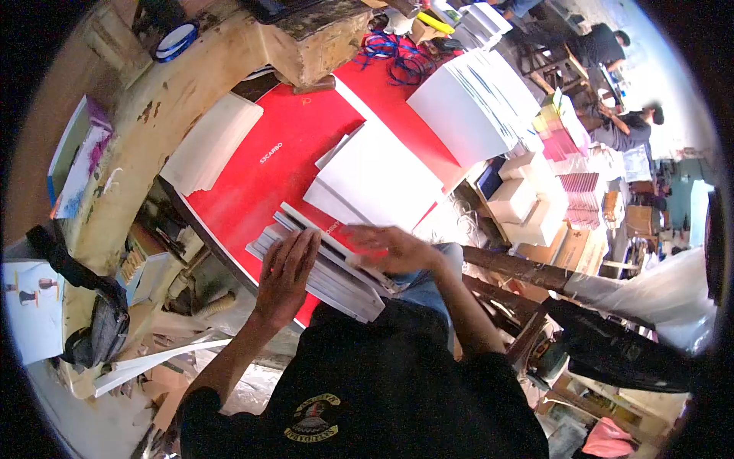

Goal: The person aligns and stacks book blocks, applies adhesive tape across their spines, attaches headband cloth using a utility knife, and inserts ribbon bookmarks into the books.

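Note:
A stack of thin white booklets or folded sheets [336, 287] lies at the near edge of the red tabletop, close to my body. My left hand [289, 268] rests on its left part, palm down, fingers stretched and nearly side by side. At the stack's right side is my right hand [390, 249], fingers extended over its far edge and somewhat blurred; whether it grips a sheet cannot be made out. Just beyond the hands, a pile of white sheets [375, 180] lies on the red surface [260, 180].
A tall white paper stack [474, 107] stands at the back right, near blue straps [401, 61]. A cream sheet [214, 145] lies at the left. White blocks [516, 200] sit in a box on the right. Two people [631, 130] are in the far right background.

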### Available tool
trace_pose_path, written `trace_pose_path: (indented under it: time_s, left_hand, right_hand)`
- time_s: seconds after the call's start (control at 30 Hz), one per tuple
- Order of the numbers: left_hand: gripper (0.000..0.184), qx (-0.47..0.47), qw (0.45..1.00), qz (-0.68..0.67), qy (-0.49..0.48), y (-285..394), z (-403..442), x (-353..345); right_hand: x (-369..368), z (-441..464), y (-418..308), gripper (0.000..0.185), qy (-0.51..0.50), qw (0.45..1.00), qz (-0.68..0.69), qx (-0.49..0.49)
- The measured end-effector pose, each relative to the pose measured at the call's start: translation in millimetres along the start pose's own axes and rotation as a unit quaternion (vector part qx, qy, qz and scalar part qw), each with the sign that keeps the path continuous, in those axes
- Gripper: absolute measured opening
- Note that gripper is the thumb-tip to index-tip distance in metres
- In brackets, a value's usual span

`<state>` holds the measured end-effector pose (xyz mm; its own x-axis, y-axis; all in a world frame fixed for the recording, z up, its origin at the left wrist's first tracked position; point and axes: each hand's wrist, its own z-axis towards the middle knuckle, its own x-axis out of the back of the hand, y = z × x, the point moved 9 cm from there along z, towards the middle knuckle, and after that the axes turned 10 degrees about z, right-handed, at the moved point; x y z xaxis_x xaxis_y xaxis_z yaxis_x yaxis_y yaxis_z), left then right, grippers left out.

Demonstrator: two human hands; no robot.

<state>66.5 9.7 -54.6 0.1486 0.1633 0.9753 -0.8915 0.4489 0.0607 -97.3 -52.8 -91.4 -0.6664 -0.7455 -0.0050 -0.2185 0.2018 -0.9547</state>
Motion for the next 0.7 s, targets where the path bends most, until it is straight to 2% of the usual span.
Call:
trace_pose_path:
  time_s: [0.1, 0.13, 0.2, 0.23, 0.27, 0.3, 0.37, 0.4, 0.47, 0.5, 0.53, 0.57, 0.6, 0.67, 0.7]
  left_hand:
    - [0.065, 0.004, 1.0, -0.012, 0.007, -2, -5, -1]
    - [0.065, 0.003, 1.0, -0.022, 0.011, -3, -7, -3]
    - [0.066, 0.012, 1.0, -0.014, 0.021, -3, -12, -10]
    - [0.067, 0.022, 0.999, -0.008, 0.03, -6, -14, -12]
    - [0.067, 0.017, 0.999, -0.008, 0.033, -8, -14, -15]
    - [0.069, 0.013, 0.999, 0.018, 0.028, -6, -12, -15]
    - [0.071, 0.014, 0.999, 0.037, 0.013, 1, -17, -13]
    - [0.074, 0.017, 0.999, 0.026, -0.01, 0, -13, -11]
    - [0.076, 0.018, 0.999, 0.017, -0.033, -3, -9, -12]
    - [0.078, 0.009, 1.0, 0.022, -0.014, -2, -8, -8]
    - [0.081, 0.001, 1.0, 0.027, 0.005, -1, -8, -5]
    - [0.081, 0.002, 1.0, 0.028, 0.005, -1, -7, -4]
    - [0.084, 0.001, 1.0, 0.022, 0.004, -1, -7, -5]
    - [0.088, 0.006, 1.0, 0.017, -0.001, -3, -9, -2]
    - [0.093, 0.004, 1.0, -0.009, -0.026, -4, -9, -2]
  right_hand:
    - [1, 0, 33, 0.061, -0.003, 1.0, 0.021, -0.001]
    - [-1, 3, 14, 0.061, -0.002, 1.0, 0.022, 0.001]
    - [16, 0, 2, 0.052, 0.074, 0.975, -0.153, -0.14]
    - [23, -3, -18, 0.046, 0.143, 0.969, -0.197, -0.044]
    - [29, -6, -17, 0.046, 0.149, 0.968, -0.198, -0.043]
    - [42, -13, -26, 0.045, 0.205, 0.97, -0.127, -0.009]
    - [63, -39, -47, 0.043, 0.29, 0.95, -0.097, 0.057]
    - [65, -51, -94, 0.042, 0.323, 0.931, -0.139, 0.095]
    - [61, -53, -120, 0.049, 0.339, 0.92, -0.189, 0.063]
    - [60, -48, -115, 0.054, 0.344, 0.907, -0.215, 0.114]
    - [57, -44, -105, 0.059, 0.348, 0.891, -0.242, 0.165]
    - [55, -36, -78, 0.065, 0.355, 0.881, -0.277, 0.144]
    - [53, -30, -50, 0.058, 0.359, 0.881, -0.283, 0.122]
    - [45, -15, 8, 0.049, 0.281, 0.927, -0.245, 0.036]
    - [31, -14, 1, 0.049, 0.263, 0.951, -0.158, 0.032]
